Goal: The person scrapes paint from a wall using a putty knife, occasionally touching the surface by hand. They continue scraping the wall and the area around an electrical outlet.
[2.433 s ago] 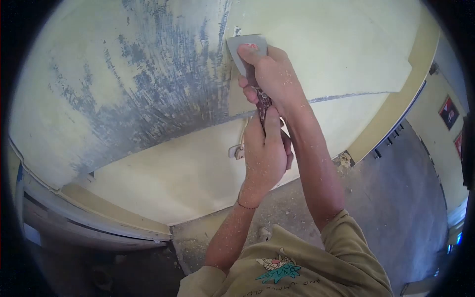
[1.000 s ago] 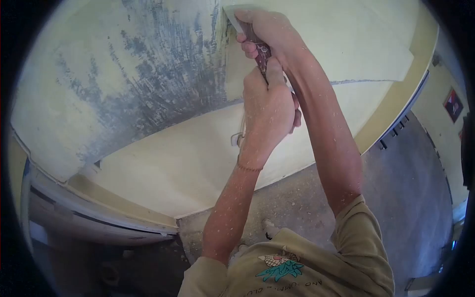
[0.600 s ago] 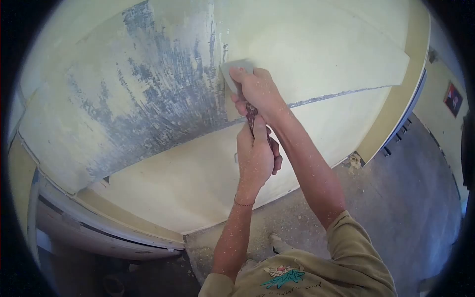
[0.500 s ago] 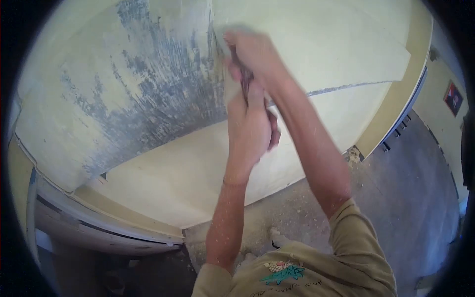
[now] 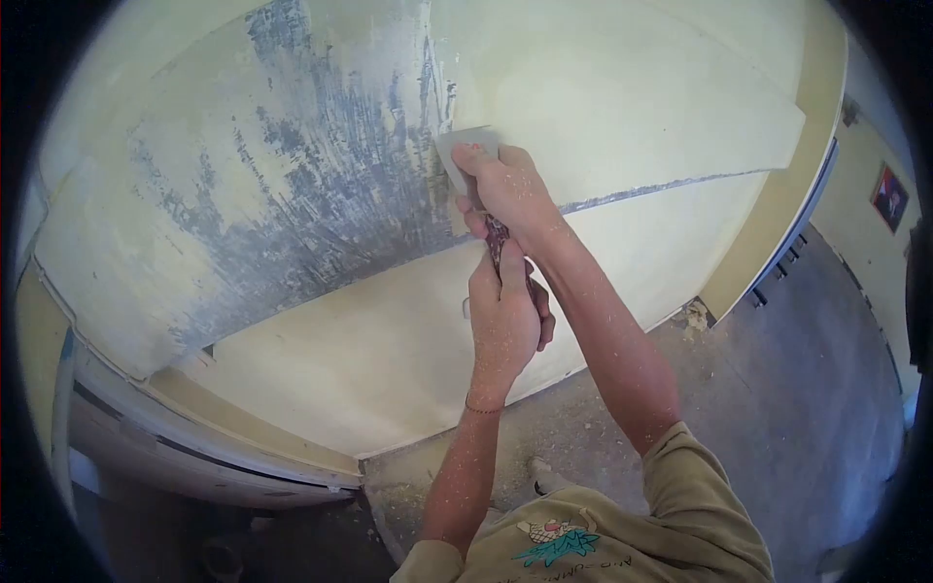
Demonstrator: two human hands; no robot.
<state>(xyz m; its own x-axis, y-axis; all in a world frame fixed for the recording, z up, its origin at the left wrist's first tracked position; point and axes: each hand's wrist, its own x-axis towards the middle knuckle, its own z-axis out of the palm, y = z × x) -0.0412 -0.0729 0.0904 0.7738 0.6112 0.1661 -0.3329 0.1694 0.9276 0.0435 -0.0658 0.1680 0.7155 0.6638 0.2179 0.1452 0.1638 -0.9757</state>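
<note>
Both my hands hold a scraper with a wide thin metal blade (image 5: 449, 146) and a dark reddish mottled handle (image 5: 498, 236). My right hand (image 5: 515, 194) grips it close behind the blade, its fingertips pressing on the metal. Lower down, my left hand (image 5: 507, 325) is wrapped round the rear of the handle. The blade lies against the wall panel, at the border between a scraped grey patch (image 5: 340, 185) and smooth pale yellow paint (image 5: 622, 87). Pale specks cover both hands and forearms. The blade's far edge is partly hidden by my right hand.
The panel ends in a lower edge (image 5: 671, 188), with a recessed cream wall (image 5: 389, 355) beneath. Scraped debris (image 5: 695, 319) lies on the grey floor (image 5: 777, 389). A curved ledge (image 5: 224, 442) runs at lower left, and a small framed picture (image 5: 889, 197) hangs at far right.
Both hands and the scraper have moved down the panel, towards my body. The blade, blurred and mostly hidden before, now shows. A small pale curl appears beside my left hand.
</note>
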